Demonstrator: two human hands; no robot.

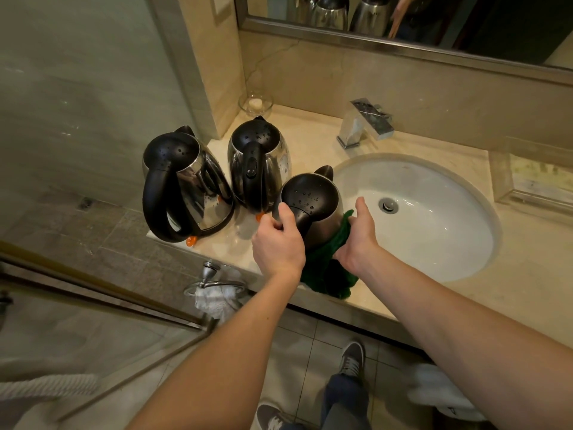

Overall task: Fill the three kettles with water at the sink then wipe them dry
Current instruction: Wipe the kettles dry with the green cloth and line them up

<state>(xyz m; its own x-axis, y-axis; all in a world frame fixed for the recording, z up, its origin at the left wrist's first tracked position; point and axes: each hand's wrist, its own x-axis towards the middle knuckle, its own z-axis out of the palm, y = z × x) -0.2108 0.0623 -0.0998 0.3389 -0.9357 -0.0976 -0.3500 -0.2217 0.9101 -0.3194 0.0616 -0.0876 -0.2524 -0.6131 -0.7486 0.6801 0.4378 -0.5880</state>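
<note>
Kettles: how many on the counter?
3. Left kettle at the counter's end, middle kettle beside it, near kettle by the sink, gripped by the left hand while the right hand holds a green cloth against it.

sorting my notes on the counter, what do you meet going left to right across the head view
left kettle → middle kettle → third kettle, gripped by the left hand → sink → clear box

Mirror-polished steel body on the nearest kettle (310,198), satin black plastic lid, nubby green cloth (328,271) at its five o'clock, glossy white ceramic basin (434,231), chrome tap (362,122), beige stone counter (311,136).
</note>
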